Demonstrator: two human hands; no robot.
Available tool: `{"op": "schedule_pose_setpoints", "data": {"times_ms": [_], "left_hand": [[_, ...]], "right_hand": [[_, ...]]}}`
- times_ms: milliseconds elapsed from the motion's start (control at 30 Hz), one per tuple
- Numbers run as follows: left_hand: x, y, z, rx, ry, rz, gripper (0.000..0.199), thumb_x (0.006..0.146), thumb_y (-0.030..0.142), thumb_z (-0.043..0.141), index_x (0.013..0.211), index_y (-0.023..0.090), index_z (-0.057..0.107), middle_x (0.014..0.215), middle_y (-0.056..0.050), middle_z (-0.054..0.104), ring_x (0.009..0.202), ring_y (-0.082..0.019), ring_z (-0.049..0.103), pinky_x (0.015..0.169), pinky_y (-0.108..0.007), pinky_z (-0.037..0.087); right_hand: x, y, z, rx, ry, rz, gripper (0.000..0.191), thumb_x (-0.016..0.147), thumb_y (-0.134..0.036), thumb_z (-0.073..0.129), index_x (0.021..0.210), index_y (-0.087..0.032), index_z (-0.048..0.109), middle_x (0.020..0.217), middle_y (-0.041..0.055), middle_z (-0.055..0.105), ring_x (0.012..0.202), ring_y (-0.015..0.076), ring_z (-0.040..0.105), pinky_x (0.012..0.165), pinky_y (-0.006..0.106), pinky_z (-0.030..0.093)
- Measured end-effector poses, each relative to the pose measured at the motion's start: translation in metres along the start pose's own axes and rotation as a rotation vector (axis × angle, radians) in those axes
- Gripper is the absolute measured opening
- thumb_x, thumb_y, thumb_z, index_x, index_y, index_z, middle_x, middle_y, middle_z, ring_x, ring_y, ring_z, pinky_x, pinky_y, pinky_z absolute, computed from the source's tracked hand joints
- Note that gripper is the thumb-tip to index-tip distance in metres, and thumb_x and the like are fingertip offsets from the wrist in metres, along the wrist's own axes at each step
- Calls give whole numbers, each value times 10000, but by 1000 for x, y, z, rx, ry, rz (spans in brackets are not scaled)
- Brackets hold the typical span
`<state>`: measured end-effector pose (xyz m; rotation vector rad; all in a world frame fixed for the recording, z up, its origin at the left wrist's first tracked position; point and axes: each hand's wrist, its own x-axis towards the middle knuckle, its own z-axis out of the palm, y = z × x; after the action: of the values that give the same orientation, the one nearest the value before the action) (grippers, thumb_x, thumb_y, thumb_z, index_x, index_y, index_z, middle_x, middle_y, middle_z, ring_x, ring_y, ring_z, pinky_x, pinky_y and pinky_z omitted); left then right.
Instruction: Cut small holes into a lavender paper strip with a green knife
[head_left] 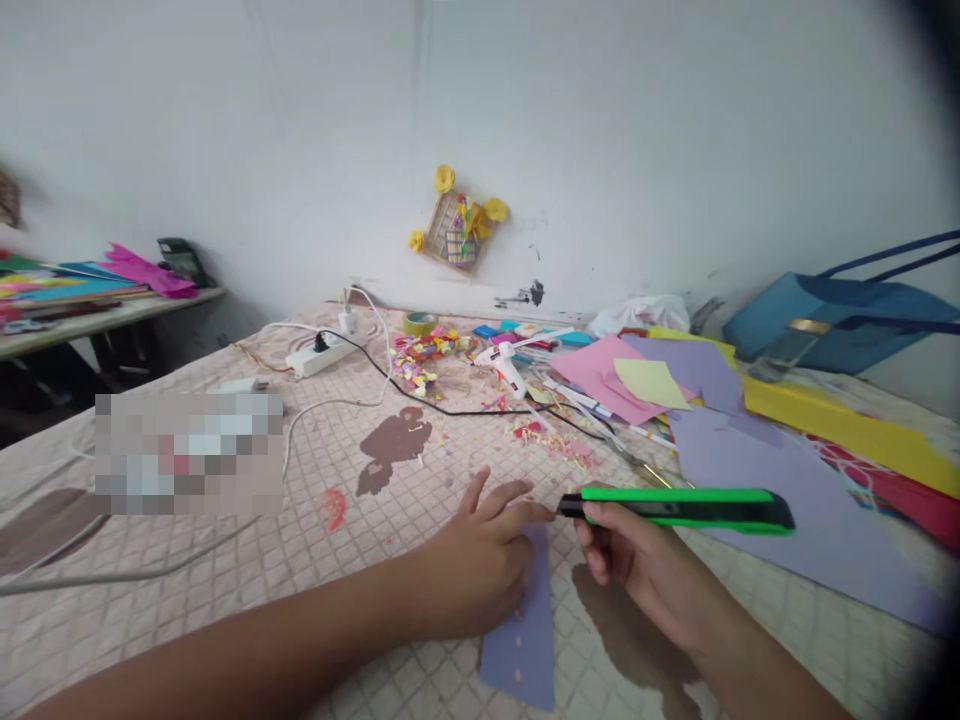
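To your left, a white power strip point(322, 352) lies on the counter point(465, 440), well apart from your hands. Your left hand point(476, 570) lies palm down over the upper part of a purple paper strip point(517, 665), fingers spread and closed on nothing. The strip lies flat on the cloth in front of you, its near end uncovered and carrying a row of small pale marks, possibly openings. Judged as paper, it is very light, bendable and easily creased or torn, weakest along that row; your best hold is flat pressure on the plain margins, beside the marks.

Just right of your left fingertips is the nose of a green-and-black cutter point(682, 509). You cannot be sure from this view whether its blade is out or whether it touches your finger. Your right hand point(637, 565) has its fingers clamped on the cutter near that nose, the rest of the body reaching off to the right. The cutter appears stiff and light, probably smooth; the safer grip is on the green body, behind the nose. Farther right lies a large purple sheet point(795, 510), likely just as thin.
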<state>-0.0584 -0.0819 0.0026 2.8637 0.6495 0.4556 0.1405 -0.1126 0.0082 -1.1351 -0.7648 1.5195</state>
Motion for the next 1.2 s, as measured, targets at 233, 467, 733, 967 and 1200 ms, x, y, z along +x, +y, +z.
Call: {"op": "schedule_pose_setpoints", "data": {"times_ms": [233, 467, 733, 967, 1200], "left_hand": [[-4, -20, -16, -135, 242, -145, 151, 855, 145, 408, 791, 164, 544, 1210, -90, 522, 1242, -247, 372, 1059, -498, 278], [-4, -73, -36, 4, 413, -408, 330, 878, 280, 477, 573, 158, 503, 1126, -80, 548, 1102, -239, 459, 954, -433, 371], [-6, -104, -21, 73, 383, -553, 136, 800, 193, 539, 932, 172, 565, 1178, -120, 512, 1167, -279, 424, 947, -484, 377], [7, -87, -16, 121, 156, -490, 142, 823, 258, 547, 923, 211, 636, 1096, -58, 602, 1099, -255, 495, 985, -485, 349], [101, -83, -13, 220, -15, -411, 303, 906, 323, 525, 1158, 156, 542, 1176, -92, 557, 1012, -204, 572, 857, -416, 496]], "right_hand": [[1, 2, -1, -39, 72, -10, 255, 621, -359, 798, 609, -167, 631, 536, -21, 613, 431, 72, 505, 399, 164, 403], [6, 11, 2, -106, 95, -39, 348, 677, -482, 743, 610, -163, 624, 548, -30, 586, 433, 48, 481, 416, 148, 388], [9, 13, 0, -194, 105, -53, 319, 651, -453, 755, 601, -171, 616, 552, -22, 578, 449, 68, 483, 445, 188, 407], [15, 28, -1, -362, 133, -87, 311, 748, -436, 653, 577, -185, 583, 513, -20, 572, 444, 91, 492, 450, 215, 397], [13, 27, 1, -438, 86, -130, 339, 762, -452, 622, 561, -188, 552, 444, -34, 541, 412, 90, 495, 423, 194, 385]]}}
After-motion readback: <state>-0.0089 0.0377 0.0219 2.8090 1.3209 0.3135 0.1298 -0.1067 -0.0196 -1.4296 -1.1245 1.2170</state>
